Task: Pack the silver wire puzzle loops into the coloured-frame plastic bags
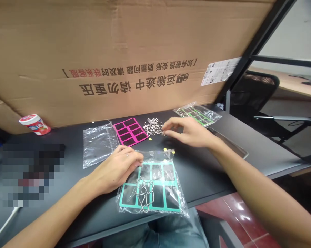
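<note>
- Lying on the dark surface (pixel 259 146): a tangled heap of bent-wire puzzles (pixel 152 126), just beside a magenta card frame (pixel 130 132).
- Reaching in from the right: the right hand (pixel 189 131), with fingers (pixel 168 124) curled and spread slightly apart, fingertips at the heap's edge; whether any wire is pinched cannot be told.
- Resting nearer the body: the left hand (pixel 116 168), with fingers curled together on the edge of a clear plastic bag (pixel 176 203); any clamped item cannot be made out.
- Lying on that bag: a linked wire puzzle (pixel 144 194), over a teal card frame (pixel 158 186) inside.
- Handling note: thin loops snagging easily, so light fingertip contact and slow separation suiting them better than a full grip.
- Lying flat left of the magenta frame: a second clear bag (pixel 100 144).
- Sitting beyond the heap: a third bag with a green frame (pixel 197 115) and more wire.
- Scattering near the heap: small yellow dots (pixel 150 139).
- Standing behind: a cardboard panel (pixel 93 51) with printed Chinese text, and a red-and-white plastic tub (pixel 35 124) tipping on its side against it.
</note>
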The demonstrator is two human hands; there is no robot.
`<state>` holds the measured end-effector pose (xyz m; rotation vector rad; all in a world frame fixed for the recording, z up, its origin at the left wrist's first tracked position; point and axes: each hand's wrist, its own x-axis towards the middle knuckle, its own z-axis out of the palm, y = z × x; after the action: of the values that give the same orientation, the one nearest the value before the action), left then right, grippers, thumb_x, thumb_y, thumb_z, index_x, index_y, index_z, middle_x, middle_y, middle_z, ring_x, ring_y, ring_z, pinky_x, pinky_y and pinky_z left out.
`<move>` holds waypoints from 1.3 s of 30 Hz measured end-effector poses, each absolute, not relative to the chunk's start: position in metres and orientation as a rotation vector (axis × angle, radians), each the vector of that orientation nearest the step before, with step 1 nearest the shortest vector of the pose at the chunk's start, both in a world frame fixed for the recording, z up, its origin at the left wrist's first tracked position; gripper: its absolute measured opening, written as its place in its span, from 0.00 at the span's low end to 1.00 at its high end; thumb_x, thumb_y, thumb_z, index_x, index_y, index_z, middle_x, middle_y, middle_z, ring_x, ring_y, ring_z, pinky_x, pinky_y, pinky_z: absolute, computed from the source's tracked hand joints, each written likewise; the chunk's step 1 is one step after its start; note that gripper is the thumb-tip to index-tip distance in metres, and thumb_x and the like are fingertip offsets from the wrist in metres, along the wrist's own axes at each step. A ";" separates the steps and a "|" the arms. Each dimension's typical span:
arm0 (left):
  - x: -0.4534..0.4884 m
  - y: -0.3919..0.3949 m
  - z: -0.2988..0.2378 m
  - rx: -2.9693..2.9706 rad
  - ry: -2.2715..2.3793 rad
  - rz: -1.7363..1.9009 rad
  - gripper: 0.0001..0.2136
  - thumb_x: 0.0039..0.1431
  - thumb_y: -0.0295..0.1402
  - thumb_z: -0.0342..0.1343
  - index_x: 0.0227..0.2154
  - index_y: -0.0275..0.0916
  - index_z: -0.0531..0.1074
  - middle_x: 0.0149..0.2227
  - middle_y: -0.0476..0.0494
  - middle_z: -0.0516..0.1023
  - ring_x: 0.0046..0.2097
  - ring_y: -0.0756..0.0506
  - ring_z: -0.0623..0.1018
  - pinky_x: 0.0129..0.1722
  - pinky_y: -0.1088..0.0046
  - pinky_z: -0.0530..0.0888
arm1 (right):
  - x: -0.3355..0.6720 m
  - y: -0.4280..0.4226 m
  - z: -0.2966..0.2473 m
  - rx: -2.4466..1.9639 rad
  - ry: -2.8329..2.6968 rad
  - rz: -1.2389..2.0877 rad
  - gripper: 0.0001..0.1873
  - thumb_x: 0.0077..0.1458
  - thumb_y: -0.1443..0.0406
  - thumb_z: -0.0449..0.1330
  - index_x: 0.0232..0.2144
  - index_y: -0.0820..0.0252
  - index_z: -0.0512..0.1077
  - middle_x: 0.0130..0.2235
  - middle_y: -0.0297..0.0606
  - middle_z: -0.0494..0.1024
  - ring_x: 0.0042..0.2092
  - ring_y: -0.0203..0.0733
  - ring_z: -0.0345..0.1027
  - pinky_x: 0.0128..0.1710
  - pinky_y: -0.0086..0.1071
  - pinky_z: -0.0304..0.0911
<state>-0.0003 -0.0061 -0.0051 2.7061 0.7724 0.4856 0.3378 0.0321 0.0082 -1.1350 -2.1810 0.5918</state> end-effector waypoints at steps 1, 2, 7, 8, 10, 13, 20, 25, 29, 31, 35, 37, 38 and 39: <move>0.000 -0.006 -0.005 2.701 0.770 0.480 0.08 0.80 0.30 0.46 0.48 0.44 0.71 0.46 0.46 0.80 0.49 0.43 0.75 0.53 0.62 0.72 | 0.345 0.038 0.004 -1.255 -2.185 0.434 0.13 0.67 0.58 0.63 0.48 0.56 0.81 0.49 0.44 0.87 0.51 0.53 0.80 0.54 0.48 0.71; 0.000 -0.006 -0.005 2.696 0.770 0.477 0.08 0.80 0.30 0.46 0.48 0.43 0.71 0.45 0.46 0.80 0.48 0.43 0.75 0.52 0.62 0.72 | 0.351 0.044 0.000 -1.352 -2.216 0.332 0.14 0.66 0.59 0.64 0.49 0.57 0.80 0.50 0.46 0.86 0.52 0.56 0.78 0.56 0.49 0.70; 0.002 -0.007 -0.003 2.690 0.787 0.482 0.09 0.80 0.30 0.46 0.47 0.43 0.72 0.45 0.45 0.80 0.50 0.43 0.75 0.52 0.61 0.73 | 0.362 0.059 -0.014 -1.490 -2.467 0.284 0.14 0.68 0.58 0.60 0.48 0.59 0.80 0.50 0.49 0.82 0.53 0.56 0.75 0.56 0.46 0.68; 0.002 -0.007 -0.002 2.690 0.787 0.481 0.09 0.80 0.31 0.46 0.47 0.43 0.72 0.45 0.45 0.80 0.50 0.42 0.76 0.52 0.61 0.73 | 0.360 0.060 -0.015 -1.488 -2.483 0.281 0.12 0.68 0.59 0.59 0.46 0.59 0.79 0.49 0.49 0.82 0.52 0.55 0.75 0.55 0.45 0.67; 0.002 -0.007 -0.002 2.691 0.785 0.473 0.09 0.80 0.31 0.46 0.47 0.43 0.72 0.45 0.45 0.80 0.50 0.42 0.76 0.52 0.61 0.73 | 0.357 0.058 -0.016 -1.495 -2.483 0.273 0.10 0.69 0.61 0.57 0.42 0.59 0.78 0.47 0.48 0.81 0.50 0.53 0.74 0.54 0.43 0.66; 0.001 -0.008 -0.002 2.694 0.780 0.469 0.09 0.80 0.31 0.45 0.47 0.43 0.71 0.46 0.45 0.80 0.48 0.43 0.76 0.53 0.61 0.72 | 0.356 0.056 -0.014 -1.492 -2.490 0.283 0.09 0.69 0.62 0.57 0.38 0.58 0.76 0.46 0.48 0.80 0.48 0.52 0.74 0.52 0.42 0.65; 0.001 -0.007 -0.003 2.687 0.795 0.466 0.09 0.80 0.31 0.46 0.48 0.44 0.71 0.46 0.46 0.79 0.49 0.43 0.75 0.52 0.63 0.72 | 0.345 0.042 0.003 -1.487 -2.089 0.264 0.10 0.68 0.60 0.59 0.40 0.57 0.79 0.41 0.42 0.86 0.40 0.49 0.77 0.45 0.41 0.66; 0.002 -0.008 -0.001 2.682 0.784 0.486 0.09 0.80 0.31 0.46 0.47 0.43 0.72 0.45 0.45 0.80 0.48 0.43 0.75 0.51 0.62 0.73 | 0.312 0.018 0.015 -1.064 -2.186 0.678 0.13 0.67 0.55 0.64 0.40 0.56 0.82 0.43 0.40 0.87 0.44 0.47 0.79 0.49 0.40 0.70; 0.002 -0.008 -0.001 2.680 0.794 0.484 0.09 0.80 0.31 0.45 0.47 0.44 0.72 0.46 0.45 0.80 0.50 0.43 0.76 0.52 0.61 0.73 | 0.323 0.016 0.025 -0.838 -2.339 1.006 0.18 0.69 0.51 0.62 0.39 0.55 0.84 0.44 0.40 0.87 0.46 0.47 0.80 0.51 0.39 0.72; 0.001 -0.008 -0.001 2.684 0.792 0.483 0.09 0.79 0.31 0.46 0.47 0.44 0.72 0.45 0.45 0.80 0.49 0.43 0.76 0.52 0.61 0.73 | 0.346 0.023 0.028 -1.045 -2.215 0.792 0.18 0.69 0.51 0.61 0.40 0.56 0.84 0.44 0.41 0.88 0.46 0.48 0.80 0.51 0.40 0.71; 0.001 -0.008 -0.001 2.679 0.785 0.486 0.09 0.79 0.31 0.46 0.47 0.44 0.72 0.45 0.45 0.80 0.49 0.43 0.76 0.52 0.62 0.74 | 0.393 0.044 0.023 -1.603 -2.270 0.454 0.19 0.60 0.49 0.68 0.43 0.56 0.84 0.43 0.42 0.88 0.43 0.51 0.79 0.46 0.42 0.70; 0.002 -0.008 -0.002 2.682 0.782 0.486 0.09 0.79 0.31 0.46 0.47 0.44 0.72 0.45 0.46 0.80 0.49 0.43 0.76 0.52 0.61 0.73 | 0.403 0.051 0.017 -1.722 -2.330 0.567 0.22 0.57 0.46 0.70 0.42 0.56 0.84 0.43 0.42 0.88 0.43 0.51 0.80 0.45 0.42 0.71; 0.002 -0.007 -0.002 2.687 0.780 0.486 0.09 0.79 0.30 0.46 0.48 0.44 0.72 0.45 0.46 0.80 0.49 0.43 0.77 0.52 0.61 0.73 | 0.404 0.053 0.015 -1.748 -2.341 0.614 0.23 0.56 0.45 0.70 0.43 0.56 0.83 0.43 0.42 0.88 0.43 0.51 0.80 0.45 0.41 0.71; 0.002 -0.007 -0.002 2.690 0.779 0.490 0.09 0.79 0.30 0.46 0.48 0.44 0.71 0.46 0.46 0.80 0.49 0.43 0.77 0.52 0.61 0.73 | 0.402 0.055 0.012 -1.764 -2.340 0.639 0.23 0.56 0.45 0.71 0.43 0.56 0.83 0.43 0.42 0.88 0.43 0.51 0.81 0.45 0.41 0.72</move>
<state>0.0016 -0.0073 -0.0020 2.6901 0.7793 0.4895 0.4023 0.0548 0.0121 -1.7636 -2.3397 0.6392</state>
